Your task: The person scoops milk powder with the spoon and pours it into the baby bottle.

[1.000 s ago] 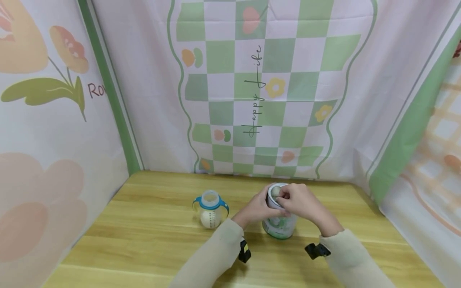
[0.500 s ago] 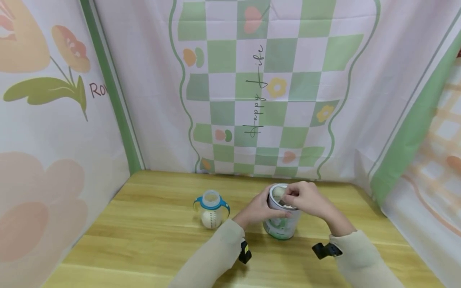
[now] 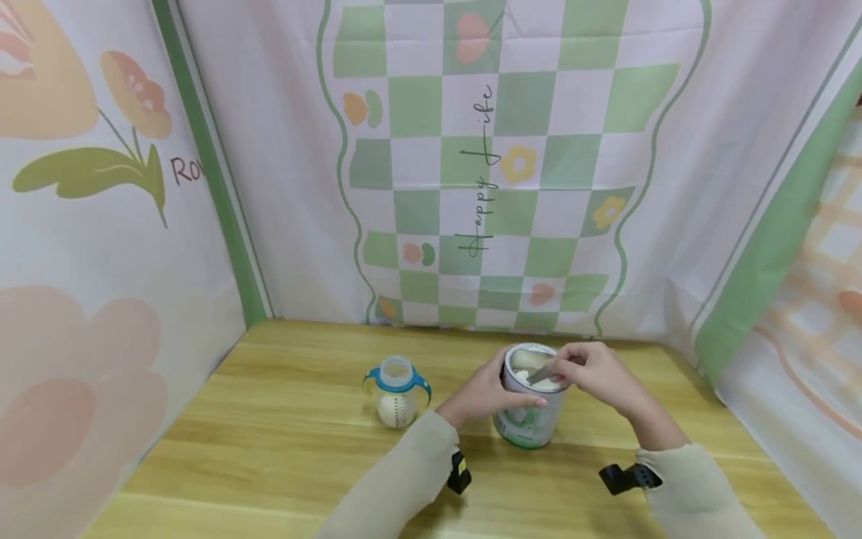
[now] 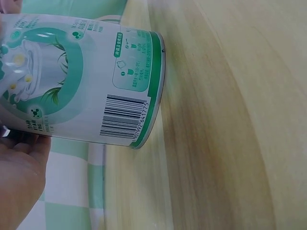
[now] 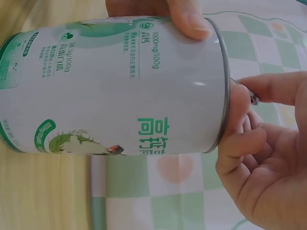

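A white and green milk powder can [image 3: 528,423] stands on the table, its top open and pale powder showing inside. My left hand [image 3: 481,391] grips the can round its upper side, thumb along the front just below the rim. Between thumb and forefinger, my right hand [image 3: 601,376] pinches the handle of a grey spoon [image 3: 541,373]. The spoon slants down into the can, its bowl hidden. In the right wrist view, the right hand's curled fingers [image 5: 244,143] lie right at the can's rim, and a shiny handle end [image 5: 253,98] pokes out from the pinch.
A baby bottle [image 3: 396,410] with blue side handles, whitish contents and no cap stands left of the can. The wooden table [image 3: 269,449] ends at a checkered green and white curtain [image 3: 465,224]; more printed cloth hangs on both sides.
My right hand has shifted right, from over the can's mouth to its right rim, and more of the spoon and powder shows. The left hand keeps its grip on the can.
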Demonstrator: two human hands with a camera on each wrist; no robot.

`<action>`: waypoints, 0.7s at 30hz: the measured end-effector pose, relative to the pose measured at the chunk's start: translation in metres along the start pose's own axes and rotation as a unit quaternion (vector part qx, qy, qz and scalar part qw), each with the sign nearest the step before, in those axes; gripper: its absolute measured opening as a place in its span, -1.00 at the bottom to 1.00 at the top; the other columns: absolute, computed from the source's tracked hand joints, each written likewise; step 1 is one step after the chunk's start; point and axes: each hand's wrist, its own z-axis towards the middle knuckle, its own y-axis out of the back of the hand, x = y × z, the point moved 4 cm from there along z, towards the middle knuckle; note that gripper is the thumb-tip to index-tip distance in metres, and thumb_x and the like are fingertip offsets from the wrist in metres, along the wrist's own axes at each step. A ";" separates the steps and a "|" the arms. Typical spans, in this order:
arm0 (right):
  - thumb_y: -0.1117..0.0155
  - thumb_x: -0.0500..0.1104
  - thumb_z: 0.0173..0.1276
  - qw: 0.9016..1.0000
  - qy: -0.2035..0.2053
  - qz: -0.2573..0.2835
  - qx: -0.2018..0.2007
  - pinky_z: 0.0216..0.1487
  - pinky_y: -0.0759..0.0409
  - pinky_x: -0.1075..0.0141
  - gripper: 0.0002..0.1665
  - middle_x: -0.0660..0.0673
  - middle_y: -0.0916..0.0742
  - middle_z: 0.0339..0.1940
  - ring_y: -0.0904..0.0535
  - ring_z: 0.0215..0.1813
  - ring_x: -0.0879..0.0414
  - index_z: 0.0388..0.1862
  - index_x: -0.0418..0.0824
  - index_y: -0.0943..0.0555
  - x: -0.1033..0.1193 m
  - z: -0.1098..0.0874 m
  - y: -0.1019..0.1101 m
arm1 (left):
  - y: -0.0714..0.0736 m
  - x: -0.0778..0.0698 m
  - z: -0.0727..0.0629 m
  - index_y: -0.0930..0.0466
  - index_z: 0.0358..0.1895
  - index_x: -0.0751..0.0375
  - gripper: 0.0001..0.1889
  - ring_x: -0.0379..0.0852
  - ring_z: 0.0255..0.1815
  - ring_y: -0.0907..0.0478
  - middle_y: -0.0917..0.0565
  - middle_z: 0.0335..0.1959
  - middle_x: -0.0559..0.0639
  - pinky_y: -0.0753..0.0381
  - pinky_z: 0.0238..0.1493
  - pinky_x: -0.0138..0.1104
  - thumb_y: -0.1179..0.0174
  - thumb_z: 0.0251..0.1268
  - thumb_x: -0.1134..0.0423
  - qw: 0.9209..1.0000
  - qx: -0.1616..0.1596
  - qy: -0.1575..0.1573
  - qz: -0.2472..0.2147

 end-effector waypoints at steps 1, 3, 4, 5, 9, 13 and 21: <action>-0.23 -0.08 0.50 1.000 -0.002 0.002 -0.005 -0.20 -0.59 0.21 -0.71 -0.07 -0.76 -0.37 -0.68 -0.30 0.07 -0.18 -0.30 -0.72 -0.001 -0.001 0.000 | 0.000 0.000 0.000 -0.22 0.45 -0.29 -0.13 -0.30 0.09 -0.50 -0.49 0.16 -0.31 -0.50 0.12 -0.25 -0.54 0.09 -0.01 1.000 0.000 0.001 -0.001; -0.22 -0.07 0.51 1.000 -0.006 0.000 -0.016 -0.18 -0.59 0.22 -0.69 -0.07 -0.77 -0.35 -0.68 -0.29 0.07 -0.15 -0.31 -0.71 -0.003 -0.002 0.002 | 0.000 0.001 0.000 -0.22 0.45 -0.29 -0.13 -0.30 0.10 -0.50 -0.49 0.16 -0.32 -0.50 0.13 -0.24 -0.54 0.09 -0.01 1.000 0.001 0.000 -0.002; -0.22 -0.06 0.51 1.000 -0.008 -0.001 -0.022 -0.17 -0.59 0.22 -0.68 -0.07 -0.77 -0.34 -0.69 -0.29 0.08 -0.15 -0.31 -0.71 -0.004 -0.003 0.002 | 0.000 0.001 0.000 -0.23 0.44 -0.30 -0.13 -0.30 0.10 -0.50 -0.49 0.15 -0.32 -0.50 0.13 -0.23 -0.54 0.08 -0.02 1.000 0.002 0.001 -0.002; -0.22 -0.06 0.51 1.000 -0.008 -0.004 -0.027 -0.17 -0.60 0.23 -0.68 -0.07 -0.77 -0.33 -0.68 -0.28 0.08 -0.14 -0.31 -0.71 -0.005 -0.003 0.003 | 0.000 0.002 0.000 -0.23 0.44 -0.31 -0.14 -0.30 0.09 -0.50 -0.49 0.15 -0.32 -0.51 0.12 -0.23 -0.54 0.08 -0.02 1.000 0.005 -0.001 -0.003; -0.22 -0.04 0.52 0.999 -0.003 -0.010 -0.053 -0.22 -0.61 0.26 -0.67 -0.06 -0.77 -0.34 -0.68 -0.29 0.09 -0.15 -0.30 -0.71 -0.008 -0.004 0.005 | 0.000 0.005 0.001 -0.23 0.42 -0.35 -0.15 -0.29 0.09 -0.51 -0.50 0.15 -0.32 -0.52 0.10 -0.20 -0.53 0.07 -0.07 1.000 0.010 0.000 -0.008; -0.24 -0.01 0.52 0.996 0.017 -0.036 -0.078 -0.35 -0.57 0.29 -0.68 -0.04 -0.74 -0.39 -0.63 -0.34 0.08 -0.18 -0.25 -0.71 -0.007 -0.009 0.006 | 0.001 0.006 0.001 -0.23 0.41 -0.35 -0.15 -0.29 0.08 -0.52 -0.50 0.14 -0.32 -0.52 0.10 -0.20 -0.53 0.07 -0.08 1.000 0.012 -0.002 -0.006; -0.26 0.00 0.50 0.987 0.062 -0.082 -0.127 -0.53 -0.47 0.30 -0.74 0.01 -0.68 -0.50 -0.52 -0.49 0.16 -0.25 -0.16 -0.71 -0.008 -0.015 0.005 | 0.000 0.004 0.000 -0.24 0.40 -0.34 -0.17 -0.30 0.09 -0.52 -0.52 0.12 -0.32 -0.52 0.11 -0.20 -0.53 0.09 -0.06 1.000 0.017 -0.008 -0.009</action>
